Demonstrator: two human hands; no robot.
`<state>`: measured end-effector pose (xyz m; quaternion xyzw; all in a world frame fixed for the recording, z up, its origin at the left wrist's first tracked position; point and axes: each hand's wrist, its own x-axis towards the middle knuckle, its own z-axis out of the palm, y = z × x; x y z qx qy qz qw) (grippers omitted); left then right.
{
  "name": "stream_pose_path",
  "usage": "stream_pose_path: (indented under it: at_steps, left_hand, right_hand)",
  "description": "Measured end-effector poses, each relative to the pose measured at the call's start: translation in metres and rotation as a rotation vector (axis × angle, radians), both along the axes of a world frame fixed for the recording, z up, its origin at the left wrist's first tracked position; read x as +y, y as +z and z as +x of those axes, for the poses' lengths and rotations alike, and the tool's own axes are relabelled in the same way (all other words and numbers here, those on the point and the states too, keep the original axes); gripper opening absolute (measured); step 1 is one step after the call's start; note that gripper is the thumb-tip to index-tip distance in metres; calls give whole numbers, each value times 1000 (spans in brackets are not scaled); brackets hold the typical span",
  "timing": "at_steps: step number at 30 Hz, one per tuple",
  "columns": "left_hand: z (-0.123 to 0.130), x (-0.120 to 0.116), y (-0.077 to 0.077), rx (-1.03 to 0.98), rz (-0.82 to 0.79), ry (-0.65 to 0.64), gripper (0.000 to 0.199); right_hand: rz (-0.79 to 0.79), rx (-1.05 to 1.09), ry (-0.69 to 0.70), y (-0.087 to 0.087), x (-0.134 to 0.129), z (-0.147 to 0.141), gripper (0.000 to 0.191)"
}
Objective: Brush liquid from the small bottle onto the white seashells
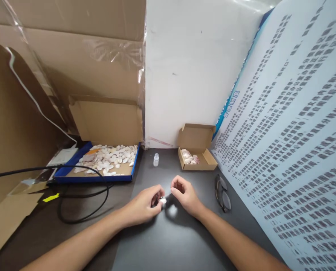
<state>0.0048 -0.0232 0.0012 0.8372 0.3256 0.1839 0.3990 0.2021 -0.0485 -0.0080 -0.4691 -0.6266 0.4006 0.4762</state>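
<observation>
In the head view, my left hand [148, 203] is closed in a pinch on a small white shell [163, 201], which shows at its fingertips. My right hand [185, 194] faces it a short way to the right, thumb and forefinger pressed together. From that pinch a thin, pale sliver [168, 194] points toward the shell; its kind is too small to make out. Beyond both hands, a small clear bottle [156, 160] with whitish contents stands upright on the dark grey mat [156, 244].
At the left, a blue-edged tray [94, 180] holds many white shells [114, 156]. An open cardboard box [202, 165] with pinkish-white pieces [190, 157] sits at the back right. Glasses [223, 192] lie right of my hands. A black cable [83, 221] loops at the left beside a printed sheet's opposite side.
</observation>
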Motion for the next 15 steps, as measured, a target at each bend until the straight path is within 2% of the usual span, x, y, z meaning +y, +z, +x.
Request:
stream_pose_path:
  at_steps: [11,15]
  left_hand:
    - [-1,4,-1,-14,-94,30,10]
    - [-1,6,-2,-62,-181,35,12]
  right_hand:
    - [52,-192,-30,6,-15,4,10]
    - [67,-240,-77,9,-15,4,9]
